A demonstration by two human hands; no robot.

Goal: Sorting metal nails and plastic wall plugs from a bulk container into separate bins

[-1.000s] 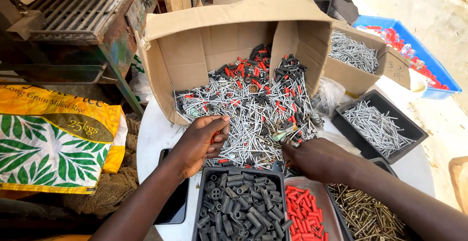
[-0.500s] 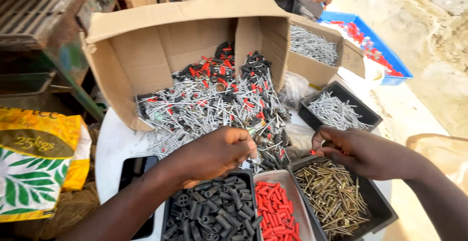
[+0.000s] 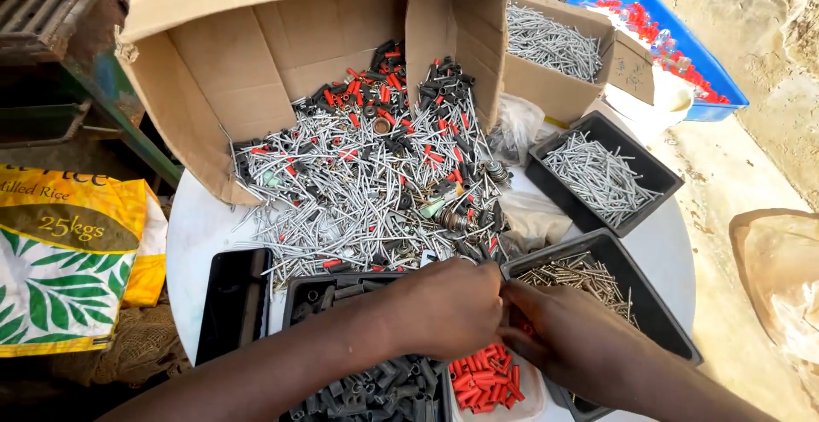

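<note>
My left hand (image 3: 444, 307) hovers knuckles-up over a black tray of dark grey wall plugs (image 3: 367, 388), its fingers curled. My right hand (image 3: 567, 337) reaches in from the right, and its fingertips touch the left hand's fingers above a white tray of red plugs (image 3: 486, 379). Anything pinched between them is hidden. Just beyond the hands, a mixed pile of silver nails and red and black plugs (image 3: 367, 174) spills from a big cardboard box (image 3: 213, 72) lying on its side. A black tray of brass screws (image 3: 597, 277) sits next to my right hand.
A black tray of silver nails (image 3: 601, 174) and a small cardboard box of nails (image 3: 550, 42) stand at the right. An empty black tray (image 3: 235, 302) lies left on the round white table (image 3: 196, 226). A blue crate (image 3: 725, 89) and a printed sack (image 3: 60, 260) flank the table.
My left hand has come off the pile and moved right. My right hand has moved left from the screw tray. The two hands now meet over the red plugs.
</note>
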